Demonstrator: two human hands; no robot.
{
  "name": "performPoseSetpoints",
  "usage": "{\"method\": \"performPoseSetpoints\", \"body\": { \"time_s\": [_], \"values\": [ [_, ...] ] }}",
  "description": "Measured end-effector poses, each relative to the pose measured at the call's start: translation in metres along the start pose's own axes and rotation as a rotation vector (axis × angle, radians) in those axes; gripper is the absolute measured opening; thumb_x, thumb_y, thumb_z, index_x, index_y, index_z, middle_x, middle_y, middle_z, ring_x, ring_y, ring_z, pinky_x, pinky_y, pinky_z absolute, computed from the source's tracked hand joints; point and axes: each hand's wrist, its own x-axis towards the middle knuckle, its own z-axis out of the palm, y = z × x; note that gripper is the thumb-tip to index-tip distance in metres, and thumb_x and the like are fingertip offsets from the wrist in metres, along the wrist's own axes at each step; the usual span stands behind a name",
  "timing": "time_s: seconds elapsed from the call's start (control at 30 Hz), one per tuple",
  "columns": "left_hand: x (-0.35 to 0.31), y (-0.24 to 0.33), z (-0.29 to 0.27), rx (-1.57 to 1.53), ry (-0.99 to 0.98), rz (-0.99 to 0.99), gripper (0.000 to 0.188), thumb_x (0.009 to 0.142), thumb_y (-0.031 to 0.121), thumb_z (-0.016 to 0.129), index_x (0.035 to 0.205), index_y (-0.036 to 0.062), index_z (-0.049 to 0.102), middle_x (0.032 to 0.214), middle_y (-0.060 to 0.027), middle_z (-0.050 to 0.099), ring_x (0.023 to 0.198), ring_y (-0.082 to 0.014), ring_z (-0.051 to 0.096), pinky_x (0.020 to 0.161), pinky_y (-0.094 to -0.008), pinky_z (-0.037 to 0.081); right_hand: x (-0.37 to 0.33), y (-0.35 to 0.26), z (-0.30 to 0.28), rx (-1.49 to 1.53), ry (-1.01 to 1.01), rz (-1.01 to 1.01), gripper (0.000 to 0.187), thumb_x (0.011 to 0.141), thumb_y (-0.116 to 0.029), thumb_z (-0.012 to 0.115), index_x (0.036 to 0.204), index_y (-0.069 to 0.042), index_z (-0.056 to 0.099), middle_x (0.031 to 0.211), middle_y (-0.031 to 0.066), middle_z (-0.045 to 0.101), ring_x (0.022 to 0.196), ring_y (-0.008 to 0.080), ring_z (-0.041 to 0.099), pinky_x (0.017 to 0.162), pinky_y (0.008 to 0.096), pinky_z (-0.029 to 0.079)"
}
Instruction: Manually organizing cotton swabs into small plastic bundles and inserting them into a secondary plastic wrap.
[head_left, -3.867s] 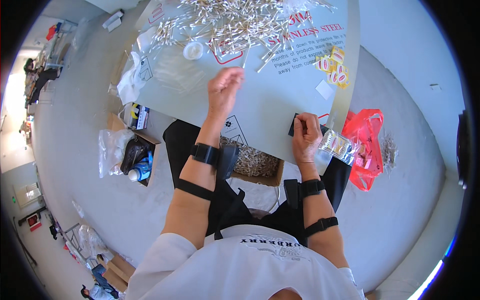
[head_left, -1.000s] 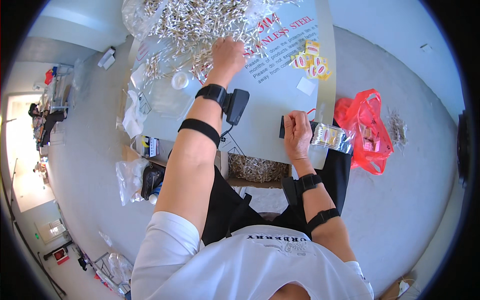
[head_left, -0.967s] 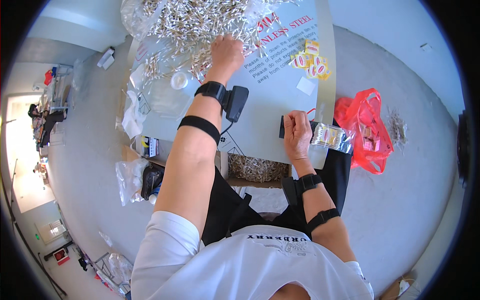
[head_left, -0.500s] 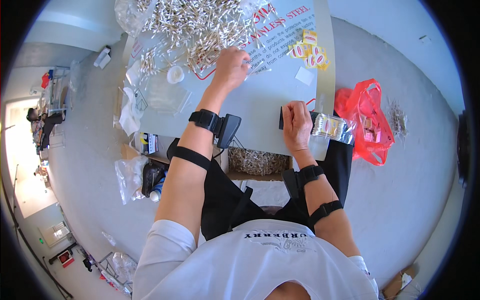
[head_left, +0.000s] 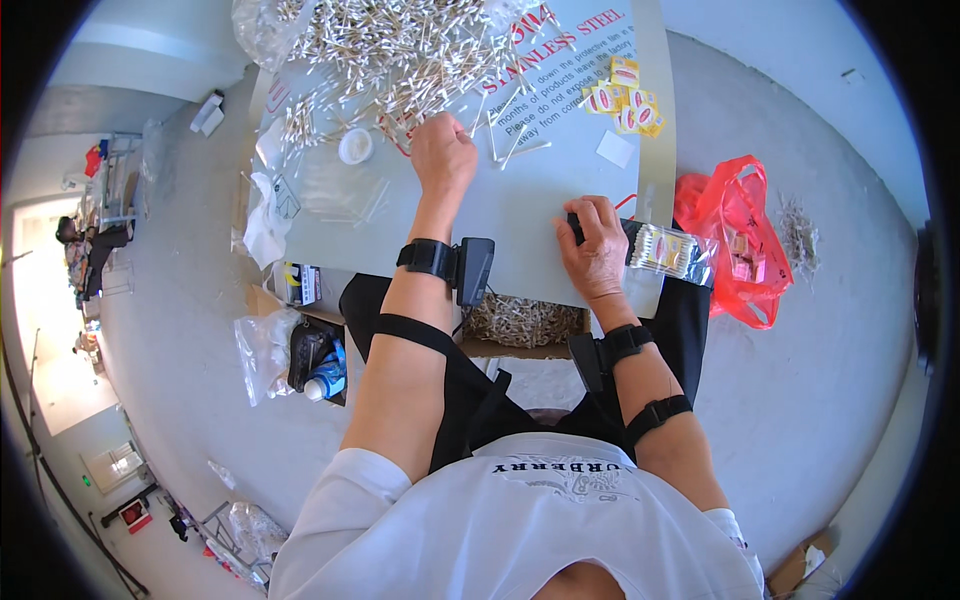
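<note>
A large heap of cotton swabs (head_left: pixel 400 60) covers the far part of the table (head_left: pixel 500 225). My left hand (head_left: pixel 445 155) is closed at the heap's near edge; its fingertips are hidden, so what it holds cannot be made out. A few loose swabs (head_left: pixel 520 152) lie just right of it. By the table's near right edge, my right hand (head_left: pixel 597 245) rests on a flat black piece (head_left: pixel 575 228), thumb apart from the bent fingers. Right beside that hand is a clear packet of swabs (head_left: pixel 665 250) with a yellow label, lying over the black piece.
Yellow packets (head_left: pixel 630 105) and a white card (head_left: pixel 615 150) lie at the right. A round white tub (head_left: pixel 355 147) and clear plastic sleeves (head_left: pixel 345 200) are at the left. Beyond the right edge hangs a red plastic bag (head_left: pixel 735 245). Under the table stands a box of swabs (head_left: pixel 530 325).
My left hand has drawn slightly nearer and its fingers have closed. Loose swabs now lie spread to its right. My right hand's fingers have loosened from a fist, thumb moving apart.
</note>
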Motion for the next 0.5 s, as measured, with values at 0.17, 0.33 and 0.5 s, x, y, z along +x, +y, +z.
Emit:
{"method": "performPoseSetpoints", "body": {
  "time_s": [0.17,0.33,0.5],
  "values": [
    [0.012,0.010,0.001,0.133,0.018,0.126,0.022,0.079,0.023,0.071,0.084,0.0020,0.066,0.094,-0.0188,0.066,0.095,-0.0385,0.060,0.083,-0.0475,0.047,0.002,-0.002,0.000,0.000,0.003,-0.027,0.020,0.077,-0.011,0.071,0.094,-0.008,0.060,0.096,0.0092,0.058,0.090,0.0311,0.060,0.073,0.0411,0.051],
    [0.015,0.010,0.013,0.155,0.014,0.299,0.021,0.077,0.023,0.074,0.078,0.0032,0.065,0.082,-0.0155,0.066,0.083,-0.0351,0.063,0.073,-0.0457,0.049,0.003,-0.006,0.002,0.026,-0.002,-0.027,0.019,0.077,-0.010,0.070,0.093,-0.008,0.059,0.094,0.0091,0.057,0.090,0.0316,0.060,0.074,0.0413,0.051],
    [-0.010,0.023,0.014,0.055,-0.292,0.371,0.015,0.078,0.017,0.073,0.079,0.0043,0.065,0.083,-0.0149,0.066,0.081,-0.0341,0.062,0.072,-0.0437,0.049,0.002,0.002,-0.001,0.007,0.009,-0.008,0.019,0.077,-0.010,0.070,0.093,-0.008,0.059,0.094,0.0091,0.058,0.090,0.0313,0.060,0.073,0.0413,0.051]
  ]
}}
